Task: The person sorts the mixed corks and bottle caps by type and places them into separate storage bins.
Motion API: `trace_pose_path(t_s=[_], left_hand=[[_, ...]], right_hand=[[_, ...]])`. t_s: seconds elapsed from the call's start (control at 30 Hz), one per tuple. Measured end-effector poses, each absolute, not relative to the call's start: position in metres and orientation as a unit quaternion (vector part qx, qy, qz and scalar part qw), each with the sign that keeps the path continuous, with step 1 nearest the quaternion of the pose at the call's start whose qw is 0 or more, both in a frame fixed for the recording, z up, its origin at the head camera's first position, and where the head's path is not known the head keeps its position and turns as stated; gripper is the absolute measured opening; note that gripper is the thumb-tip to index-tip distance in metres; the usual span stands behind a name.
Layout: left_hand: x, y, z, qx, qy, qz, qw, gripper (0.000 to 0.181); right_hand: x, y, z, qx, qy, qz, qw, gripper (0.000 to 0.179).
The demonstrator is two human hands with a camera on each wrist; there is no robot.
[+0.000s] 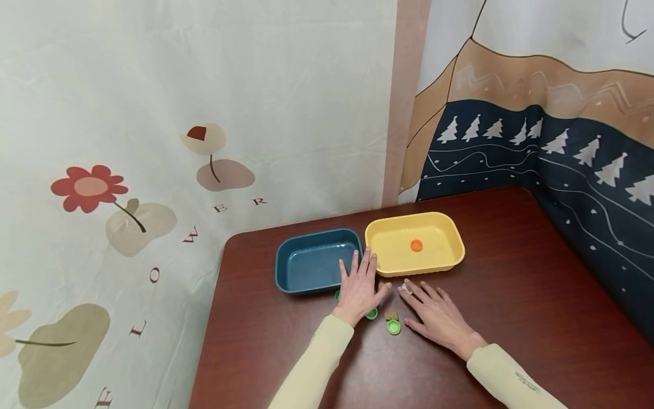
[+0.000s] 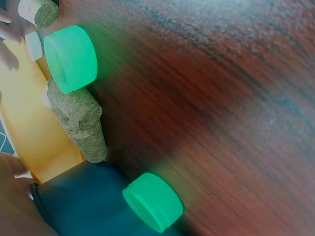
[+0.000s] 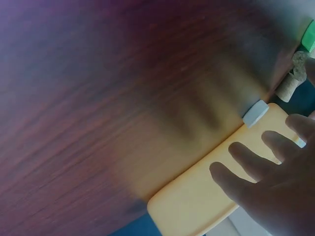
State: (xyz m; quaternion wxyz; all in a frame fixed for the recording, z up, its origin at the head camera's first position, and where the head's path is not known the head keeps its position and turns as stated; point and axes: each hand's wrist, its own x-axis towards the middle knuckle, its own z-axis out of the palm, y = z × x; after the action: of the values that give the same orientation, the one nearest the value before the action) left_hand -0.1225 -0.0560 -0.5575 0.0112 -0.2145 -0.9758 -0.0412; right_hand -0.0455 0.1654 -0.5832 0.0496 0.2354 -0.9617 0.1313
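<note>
My left hand (image 1: 359, 288) hovers with fingers spread over the inner end of the blue tray (image 1: 283, 267), partly covering the small things below it. Green bottle caps (image 1: 393, 327) lie on the table around it; another green cap (image 2: 71, 59) shows large in the left wrist view. Corks (image 2: 74, 105) lie close to that cap, and a separate cork (image 1: 391, 315) sits between the hands. My right hand (image 1: 440, 315), its fingers extended, is in front of the yellow tray (image 1: 455, 258). Near its fingertips is a white cap (image 3: 256, 113). Neither hand holds anything.
An orange cap (image 1: 416, 245) lies inside the yellow tray. Both trays stand side by side toward the back of the brown wooden table (image 1: 255, 352). Printed curtains (image 1: 306, 113) hang behind the table and along its right side.
</note>
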Motion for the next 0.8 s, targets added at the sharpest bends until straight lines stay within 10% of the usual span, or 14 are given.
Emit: trace_pose_path(t_s=[0.8], left_hand=[[-0.123, -0.056, -0.558, -0.213, -0.976, -0.051, 0.013, 0.084]], right_hand=[[-0.043, 0.168, -0.582, 0.233, -0.965, 0.081, 0.086, 0.032]])
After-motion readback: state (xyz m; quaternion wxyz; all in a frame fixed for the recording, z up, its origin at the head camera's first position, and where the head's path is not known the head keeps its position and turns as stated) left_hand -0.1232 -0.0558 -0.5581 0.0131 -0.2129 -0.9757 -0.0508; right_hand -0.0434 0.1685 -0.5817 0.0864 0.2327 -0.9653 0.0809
